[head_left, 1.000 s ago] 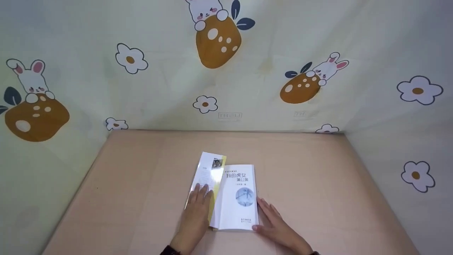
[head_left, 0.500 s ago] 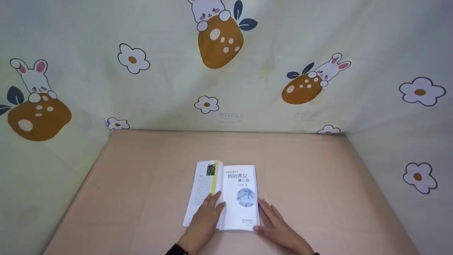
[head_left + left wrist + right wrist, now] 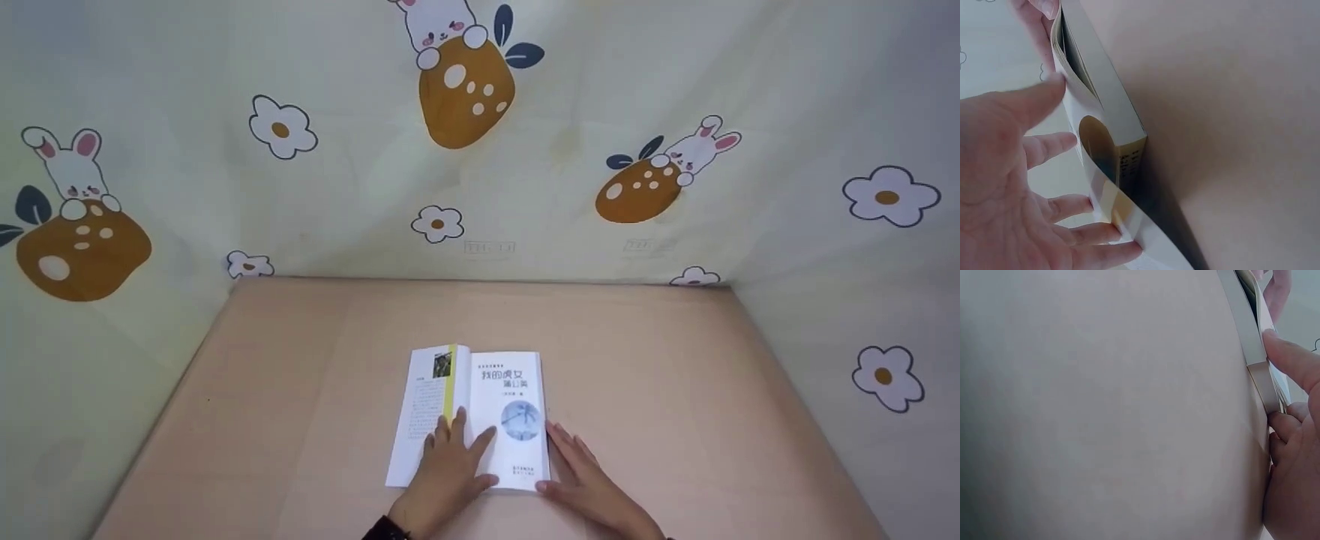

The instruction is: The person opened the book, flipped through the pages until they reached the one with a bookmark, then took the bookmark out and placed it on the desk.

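book (image 3: 480,412) open on table (image 3: 675,390) | left hand (image 3: 450,469) spread flat across pages | right hand (image 3: 589,480) flat against right edge

- Book (image 3: 480,416): title-page print too small to read; lower pages covered by left hand (image 3: 450,476).
- Right hand (image 3: 592,487): wrist cut by the bottom edge in the head view.
- Right wrist view: book's far end cut by the top edge.

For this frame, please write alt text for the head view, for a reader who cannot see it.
An open book lies on a tan table; the left hand rests flat with straight fingers across its cover flap and title page, and the right hand touches its right edge. Cloth printed with rabbits and flowers walls the table in.
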A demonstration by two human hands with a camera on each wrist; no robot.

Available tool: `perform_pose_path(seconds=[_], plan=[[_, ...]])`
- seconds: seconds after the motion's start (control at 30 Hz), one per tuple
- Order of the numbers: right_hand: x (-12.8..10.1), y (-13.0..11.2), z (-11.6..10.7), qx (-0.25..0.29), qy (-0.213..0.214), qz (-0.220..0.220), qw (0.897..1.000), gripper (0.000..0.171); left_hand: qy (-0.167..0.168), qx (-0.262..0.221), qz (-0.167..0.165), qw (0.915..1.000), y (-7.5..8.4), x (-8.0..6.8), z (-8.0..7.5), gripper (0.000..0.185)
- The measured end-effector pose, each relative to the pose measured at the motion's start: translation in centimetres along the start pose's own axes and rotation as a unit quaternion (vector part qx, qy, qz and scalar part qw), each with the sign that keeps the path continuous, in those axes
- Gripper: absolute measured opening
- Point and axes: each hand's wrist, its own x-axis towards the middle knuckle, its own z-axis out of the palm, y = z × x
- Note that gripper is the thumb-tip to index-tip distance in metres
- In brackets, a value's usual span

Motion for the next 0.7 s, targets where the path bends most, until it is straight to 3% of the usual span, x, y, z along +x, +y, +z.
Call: perform_pose_path(seconds=[0.13,0.37,0.7], plan=[[0.09,-0.12,-0.12,-0.010,-0.001,0.007,1.000,0.080,-0.010,-0.002,0.006,0.9999,0.15,0.05,-0.09,0.073],[0.10,-0.12,-0.14,-0.015,0.005,-0.001,1.000,0.081,-0.001,-0.005,0.003,1.0000,0.41,0.09,0.16,0.070],[0.08,-0.29,-0.17,-0.007,0.003,0.007,1.000,0.081,0.040,0.045,0.003,0.9982,0.98,0.07,0.65,0.072]])
